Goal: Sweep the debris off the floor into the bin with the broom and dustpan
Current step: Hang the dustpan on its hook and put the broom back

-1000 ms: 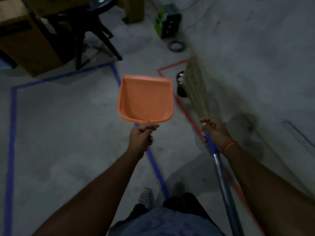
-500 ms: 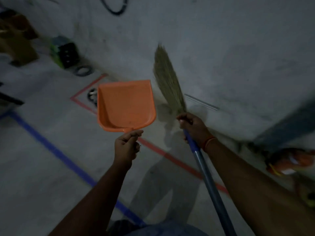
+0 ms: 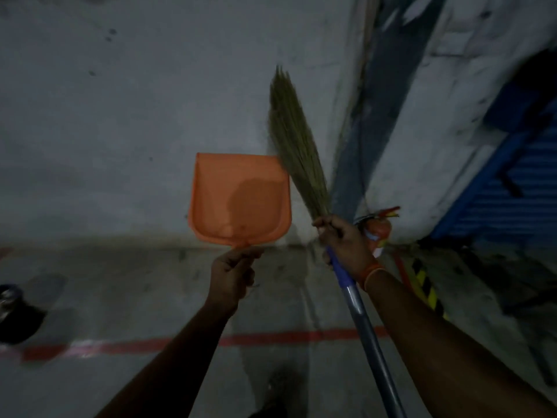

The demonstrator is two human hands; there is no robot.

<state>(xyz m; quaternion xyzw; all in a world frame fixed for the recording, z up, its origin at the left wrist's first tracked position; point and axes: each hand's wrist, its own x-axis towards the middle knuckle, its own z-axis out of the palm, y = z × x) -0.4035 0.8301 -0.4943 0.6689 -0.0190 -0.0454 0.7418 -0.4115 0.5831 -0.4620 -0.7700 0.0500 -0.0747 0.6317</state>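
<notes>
Orange dustpan gripped in left hand; right hand clutches broom; no writing legible.

The scene is dim and grey, colours muted. The orange dustpan is the brightest thing, with a soft dark shadow across its pan. Right of the dustpan, the blue shutter smears with motion blur and the wall lines bow at the frame edge. Below it, the floor looks grainy and soft.

Industrial space: bare concrete wall, red floor tape, hazard-striped post.
</notes>
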